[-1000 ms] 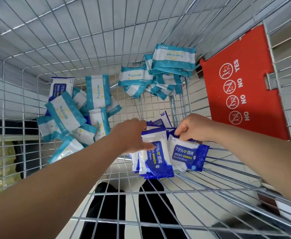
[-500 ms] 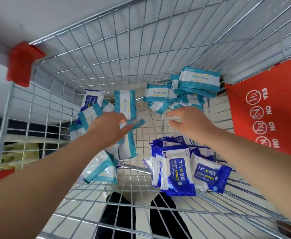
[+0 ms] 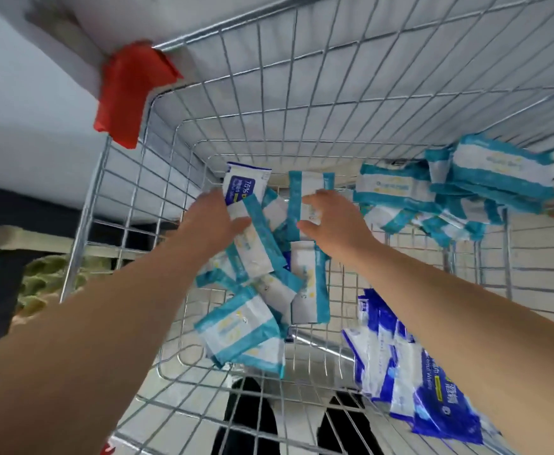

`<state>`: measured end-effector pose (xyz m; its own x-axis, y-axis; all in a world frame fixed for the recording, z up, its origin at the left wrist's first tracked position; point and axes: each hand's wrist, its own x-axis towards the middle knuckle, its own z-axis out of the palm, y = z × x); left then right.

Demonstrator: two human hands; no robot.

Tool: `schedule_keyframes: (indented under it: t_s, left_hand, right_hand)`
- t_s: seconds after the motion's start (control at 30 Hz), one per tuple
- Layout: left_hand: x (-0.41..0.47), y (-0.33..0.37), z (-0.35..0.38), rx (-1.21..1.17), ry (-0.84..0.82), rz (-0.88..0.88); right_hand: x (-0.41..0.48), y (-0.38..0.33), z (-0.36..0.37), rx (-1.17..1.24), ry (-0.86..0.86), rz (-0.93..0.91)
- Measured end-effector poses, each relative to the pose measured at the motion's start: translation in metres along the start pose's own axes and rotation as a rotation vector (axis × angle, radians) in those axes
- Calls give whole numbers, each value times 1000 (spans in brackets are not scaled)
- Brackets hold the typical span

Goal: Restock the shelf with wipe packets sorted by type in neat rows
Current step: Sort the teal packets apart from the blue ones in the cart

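Left hand (image 3: 216,221), right hand (image 3: 331,221) on teal packets (image 3: 256,251) in cart (image 3: 302,93); blue packets (image 3: 433,405) apart.

Bright, flat light all over, can't tell where it comes from; shadows are faint and soft. Motion blur smears the lot: the teal packets (image 3: 499,178) at the far right corner of the cart (image 3: 84,221) are streaky, print unreadable. The left hand (image 3: 216,218) and right hand (image 3: 331,221) go fuzzy at the fingertips. The wide-angle lens bows the wires toward the frame edges.
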<state>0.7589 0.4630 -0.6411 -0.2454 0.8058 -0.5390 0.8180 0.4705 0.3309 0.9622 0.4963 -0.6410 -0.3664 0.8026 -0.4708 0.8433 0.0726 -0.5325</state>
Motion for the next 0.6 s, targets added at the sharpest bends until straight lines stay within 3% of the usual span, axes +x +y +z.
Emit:
schedule_keyframes:
  t_s: [0.4, 0.47, 0.6]
  left_hand:
    - [36, 7, 7, -93, 8, -171]
    - [35, 6, 8, -167, 26, -126]
    - [22, 10, 5, -237, 223, 6]
  right_hand:
    - [24, 21, 3, 161, 120, 90]
    - [21, 26, 3, 149, 115, 106]
    - [8, 29, 5, 107, 77, 125]
